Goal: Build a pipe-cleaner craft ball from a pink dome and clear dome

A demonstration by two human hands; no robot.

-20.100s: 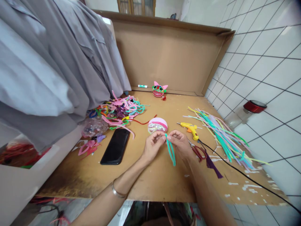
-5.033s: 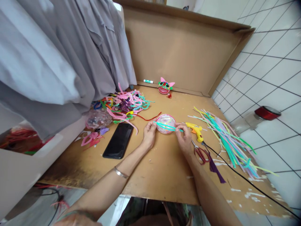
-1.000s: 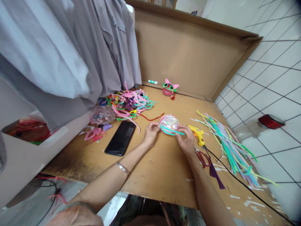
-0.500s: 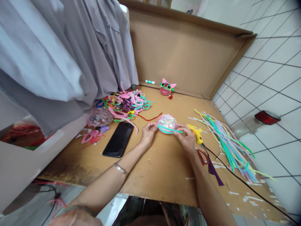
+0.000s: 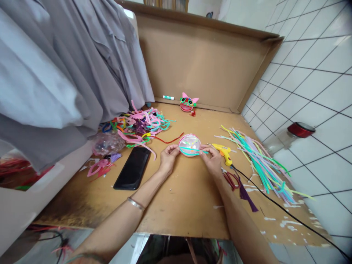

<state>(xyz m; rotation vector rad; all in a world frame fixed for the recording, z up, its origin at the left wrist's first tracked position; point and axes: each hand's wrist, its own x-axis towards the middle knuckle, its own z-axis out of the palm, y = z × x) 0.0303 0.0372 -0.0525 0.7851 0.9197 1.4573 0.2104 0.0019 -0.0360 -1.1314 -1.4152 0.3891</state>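
Note:
A round clear plastic shell (image 5: 190, 140) with a pink rim is between my two hands over the table. A turquoise pipe cleaner (image 5: 189, 150) runs across its near side. My left hand (image 5: 168, 157) pinches the left edge of the shell, at the pipe cleaner's left end. On the other side, my right hand (image 5: 212, 158) has thumb and fingers closed on the right part of the pipe cleaner, close to the rim. Beyond my right hand lies a yellow glue gun (image 5: 223, 151), and red-handled scissors (image 5: 231, 179) are partly hidden by my right forearm.
Tangled pipe cleaners (image 5: 147, 123) heap at the left behind a black phone (image 5: 132, 168). Straight pipe cleaners (image 5: 258, 161) lie bundled at right. A decorated pink-eared figure (image 5: 187, 102) and a glue stick (image 5: 168, 97) stand near the cardboard wall (image 5: 198, 62). A purple tassel (image 5: 247, 196) and black cord (image 5: 272, 203) lie right.
The camera view has shifted slightly, so the scene sits further left. Both hands keep nearly the same hold on the shell and the turquoise pipe cleaner.

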